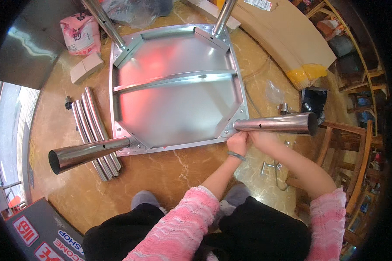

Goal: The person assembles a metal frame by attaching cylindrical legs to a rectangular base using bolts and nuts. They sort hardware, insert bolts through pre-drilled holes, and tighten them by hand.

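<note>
An upside-down metal table (174,112) lies on the floor with its shiny underside up and a crossbar over its middle. Tubular steel legs stand at its corners. At the base of the near right leg (276,123), my left hand (238,143) and my right hand (262,141) are close together, under the tube by the corner bracket (231,126). The fingers of both look closed, but what they pinch is too small or hidden to make out. The near left leg (89,153) points outward, untouched.
Several loose steel tubes (95,130) lie left of the table. A cardboard sheet (283,37), a black bag (314,102) and a wooden chair (350,152) are on the right. Metal fittings (268,167) lie near my right forearm. A pink bag (80,35) stands far left.
</note>
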`<state>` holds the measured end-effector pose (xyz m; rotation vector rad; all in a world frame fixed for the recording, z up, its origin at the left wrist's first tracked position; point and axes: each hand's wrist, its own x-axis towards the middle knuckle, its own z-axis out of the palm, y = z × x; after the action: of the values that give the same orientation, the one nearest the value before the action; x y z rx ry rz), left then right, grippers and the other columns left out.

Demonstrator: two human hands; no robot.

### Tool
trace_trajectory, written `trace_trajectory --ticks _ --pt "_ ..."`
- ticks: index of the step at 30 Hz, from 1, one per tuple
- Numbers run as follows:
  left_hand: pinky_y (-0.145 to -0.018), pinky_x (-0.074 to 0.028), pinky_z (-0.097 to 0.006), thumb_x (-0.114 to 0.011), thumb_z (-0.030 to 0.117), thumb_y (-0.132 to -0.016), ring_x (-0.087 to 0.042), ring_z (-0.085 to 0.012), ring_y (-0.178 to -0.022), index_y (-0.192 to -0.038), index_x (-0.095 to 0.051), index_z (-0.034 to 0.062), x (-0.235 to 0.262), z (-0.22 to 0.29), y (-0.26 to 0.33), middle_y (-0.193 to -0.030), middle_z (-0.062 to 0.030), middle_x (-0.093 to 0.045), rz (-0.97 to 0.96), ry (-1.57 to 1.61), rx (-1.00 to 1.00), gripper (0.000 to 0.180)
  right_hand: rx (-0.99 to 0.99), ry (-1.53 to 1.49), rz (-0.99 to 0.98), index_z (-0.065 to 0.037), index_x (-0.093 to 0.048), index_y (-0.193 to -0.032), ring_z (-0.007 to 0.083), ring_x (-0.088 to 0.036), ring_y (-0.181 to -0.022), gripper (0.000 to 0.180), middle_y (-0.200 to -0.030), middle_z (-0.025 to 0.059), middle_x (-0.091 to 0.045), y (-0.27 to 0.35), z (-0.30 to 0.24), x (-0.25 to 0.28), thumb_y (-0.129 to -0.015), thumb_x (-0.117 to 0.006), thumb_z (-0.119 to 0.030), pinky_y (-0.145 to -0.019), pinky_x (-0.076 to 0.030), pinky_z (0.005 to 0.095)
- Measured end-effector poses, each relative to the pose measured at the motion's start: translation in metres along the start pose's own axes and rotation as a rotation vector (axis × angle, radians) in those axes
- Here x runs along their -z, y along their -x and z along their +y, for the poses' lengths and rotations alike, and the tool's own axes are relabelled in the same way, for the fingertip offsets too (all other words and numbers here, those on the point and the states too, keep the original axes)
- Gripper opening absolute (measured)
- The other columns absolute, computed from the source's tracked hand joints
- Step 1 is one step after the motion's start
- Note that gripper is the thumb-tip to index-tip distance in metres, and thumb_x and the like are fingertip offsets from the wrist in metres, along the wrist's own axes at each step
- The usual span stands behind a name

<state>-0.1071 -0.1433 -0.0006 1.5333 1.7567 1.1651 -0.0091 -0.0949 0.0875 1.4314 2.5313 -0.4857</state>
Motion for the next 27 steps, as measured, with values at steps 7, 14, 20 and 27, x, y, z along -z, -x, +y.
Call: trace_trajectory --ticks 7,14,20,27 --pt "-0.056 -0.048 -0.038 -0.064 0.011 -0.068 -0.060 -0.0285 -0.066 -0.087 -0.065 0.0138 0.005 0.003 -0.001 -0.074 -0.0100 -0.062 0.077 0.019 -0.036 0.019 -0.349 -0.389 -0.064 -0.003 -0.054 -0.102 0.0357 -0.056 -0.085 0.025 -0.087 0.0182 -0.058 0.001 0.020 -0.013 -0.090 -0.046 -0.024 -0.076 -0.045 0.0423" --pt "-0.054 -0.048 -0.038 -0.063 0.010 -0.068 -0.060 -0.0284 -0.064 -0.086 -0.065 0.0130 0.006 0.001 -0.002 -0.074 -0.0096 -0.062 0.072 0.012 -0.059 0.018 0.001 0.197 -0.088 -0.002 -0.057 -0.099 0.0330 -0.060 -0.084 0.024 -0.089 0.0190 -0.060 0.005 0.020 -0.011 -0.082 -0.051 -0.018 -0.071 -0.047 0.0440" --pt "-0.051 -0.046 -0.039 -0.063 0.012 -0.067 -0.059 -0.0298 -0.060 -0.075 -0.063 0.0097 0.003 0.002 -0.005 -0.069 -0.0114 -0.060 0.074 0.010 -0.074 0.009 -0.286 -0.044 -0.152 -0.002 -0.058 -0.099 0.0345 -0.060 -0.086 0.030 -0.093 0.0204 -0.061 -0.006 -0.007 -0.006 -0.084 -0.044 -0.024 -0.073 -0.047 0.0457" --pt "-0.053 -0.046 -0.039 -0.063 0.012 -0.065 -0.058 -0.0300 -0.059 -0.074 -0.063 0.0090 -0.003 -0.006 -0.003 -0.068 -0.0125 -0.060 0.049 -0.016 -0.167 0.010 0.101 0.161 -0.105 -0.002 -0.052 -0.109 0.0328 -0.060 -0.089 0.029 -0.097 0.0204 -0.060 0.003 0.004 0.008 -0.090 -0.037 -0.018 -0.077 -0.047 0.0454"
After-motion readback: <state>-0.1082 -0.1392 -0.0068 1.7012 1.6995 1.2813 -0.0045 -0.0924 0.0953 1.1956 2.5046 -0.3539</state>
